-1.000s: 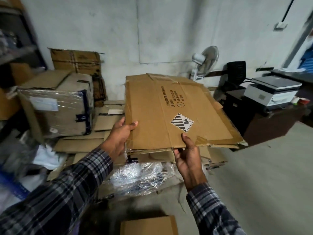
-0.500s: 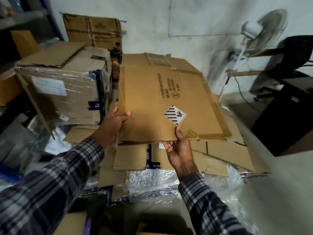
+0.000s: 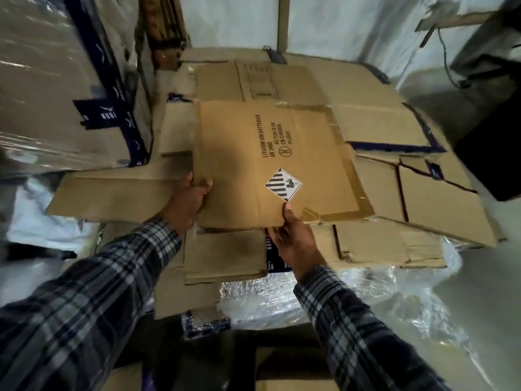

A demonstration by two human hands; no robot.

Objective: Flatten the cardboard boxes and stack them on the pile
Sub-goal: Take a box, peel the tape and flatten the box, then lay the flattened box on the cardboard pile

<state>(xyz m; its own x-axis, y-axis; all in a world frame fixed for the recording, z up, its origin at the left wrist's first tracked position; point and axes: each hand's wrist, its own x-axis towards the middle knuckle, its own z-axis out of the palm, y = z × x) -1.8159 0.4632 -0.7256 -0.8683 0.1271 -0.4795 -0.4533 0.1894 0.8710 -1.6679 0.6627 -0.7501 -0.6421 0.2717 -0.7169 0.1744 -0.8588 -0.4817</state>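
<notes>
A flattened brown cardboard box (image 3: 239, 153) with "LITHIUM ION BATTERIES" print and a striped diamond label lies low over the pile of flattened boxes (image 3: 423, 198). My left hand (image 3: 187, 200) grips its near left edge, thumb on top. My right hand (image 3: 293, 238) holds its near edge just below the label, thumb on top and fingers underneath. Whether the far end rests on the pile I cannot tell.
A tall plastic-wrapped carton (image 3: 56, 88) with dark blue tape stands close on the left. Crumpled clear plastic wrap (image 3: 310, 294) lies under and in front of the pile. A dark piece of furniture (image 3: 490, 122) is at the right. A white wall (image 3: 324, 24) is behind.
The flattened box has come down and forward from in front of me to just over the pile. Both hands keep their grip, and the view has moved closer and tilted down.
</notes>
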